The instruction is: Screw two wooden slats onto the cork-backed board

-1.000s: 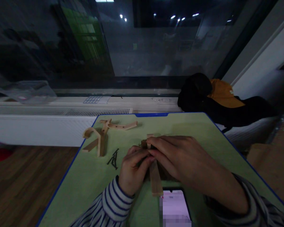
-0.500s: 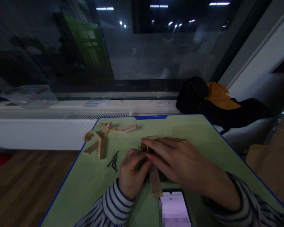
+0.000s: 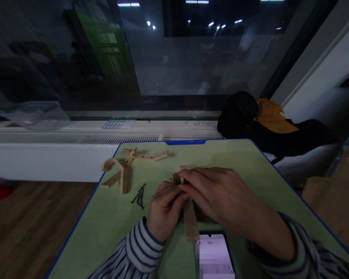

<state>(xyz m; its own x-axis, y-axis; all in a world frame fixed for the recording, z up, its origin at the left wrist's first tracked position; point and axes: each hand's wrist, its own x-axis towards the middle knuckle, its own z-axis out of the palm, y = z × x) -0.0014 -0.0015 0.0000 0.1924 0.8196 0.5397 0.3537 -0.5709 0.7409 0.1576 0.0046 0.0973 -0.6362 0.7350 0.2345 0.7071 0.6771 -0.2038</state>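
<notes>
A flat wooden strip lies lengthwise in front of me, with its near end close to a phone. My left hand is closed, thumb and fingers pinched at the strip's left edge. From the right, my right hand reaches over the strip with its thumb and fingertips closed on it, meeting the left fingertips. Just beyond the fingertips shows a small brown piece, mostly covered. Whether something small sits between the fingertips is hidden. Several dark screws lie in a loose pile left of my left hand.
Curved and straight wooden pieces rest at the table's far left. The phone lies at the near edge. Beyond the blue-edged green table are a radiator, a window sill, a plastic box and an orange cap.
The right index fingertip has drawn back slightly to the right, showing more of the brown piece. Otherwise the hands and strip stay nearly in place; the view has tilted a little.
</notes>
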